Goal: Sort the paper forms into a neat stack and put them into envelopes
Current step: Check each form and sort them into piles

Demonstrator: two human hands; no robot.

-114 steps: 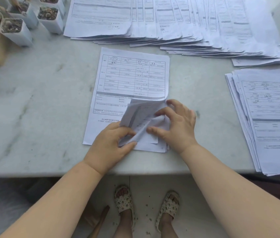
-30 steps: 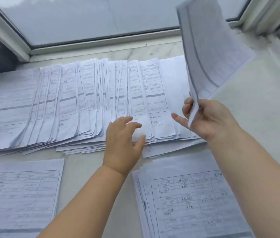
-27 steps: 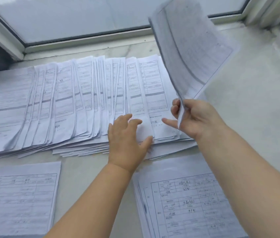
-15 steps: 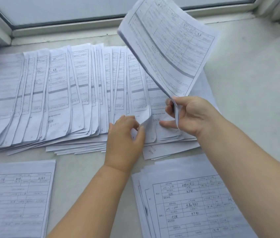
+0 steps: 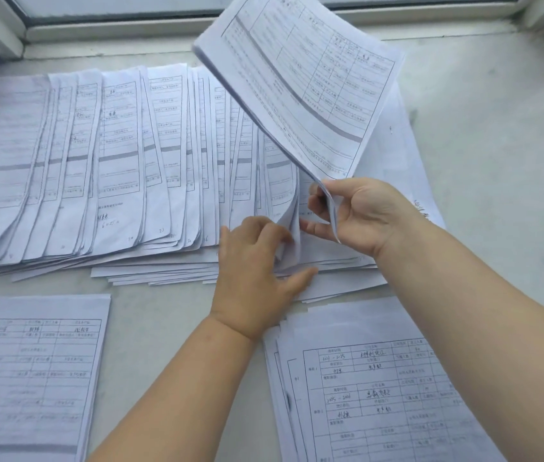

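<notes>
The right hand point(image 5: 364, 215) still pinches the gathered forms point(image 5: 304, 95) by their near corner, but a second ago that sheaf stood nearly on edge and now it has tipped back, printed face up, fanning away above the grip. Just left of that pinch, the left hand point(image 5: 257, 261) has curled its fingers onto the next sheet point(image 5: 289, 228) of the spread row point(image 5: 114, 161) and peeled its corner up. It looks ready to join the sheaf; gathering continues, with no envelope in sight.

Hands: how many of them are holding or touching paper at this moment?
2. The right hand holds a lifted bundle of forms by its lower corner. The left hand grips the next sheet's corner in the fanned row of forms.
</notes>
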